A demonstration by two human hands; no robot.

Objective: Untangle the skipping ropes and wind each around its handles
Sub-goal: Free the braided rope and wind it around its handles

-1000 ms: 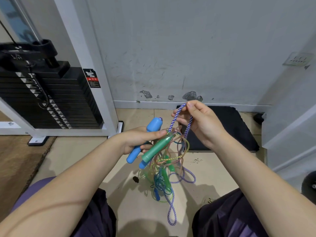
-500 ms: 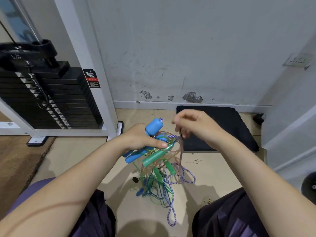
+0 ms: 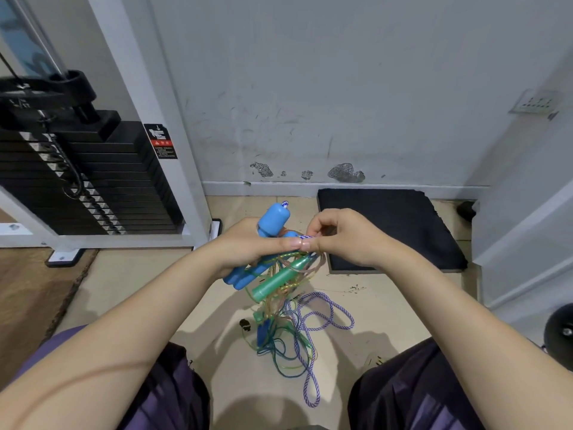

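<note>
Left hand (image 3: 248, 246) grips the blue handles (image 3: 266, 237), fingers curled round them, with the green handle (image 3: 279, 279) poking out just below the fist, tilted down-left. Right hand (image 3: 344, 240) sits touching the left hand's fingertips, thumb and fingers pinching the purple-white braided rope (image 3: 322, 315) where it leaves the handles. Below the blue handles the tangle of thin ropes (image 3: 279, 342) hangs toward the tiled floor (image 3: 130, 283), green, blue and orange strands mixed; the braided rope loops out right of the tangle and trails lowest. Black mat (image 3: 393, 225) lies right of the blue handles against the wall. Weight stack (image 3: 77, 178) stands well left of them. Knees in dark purple fabric flank the tangle.
</note>
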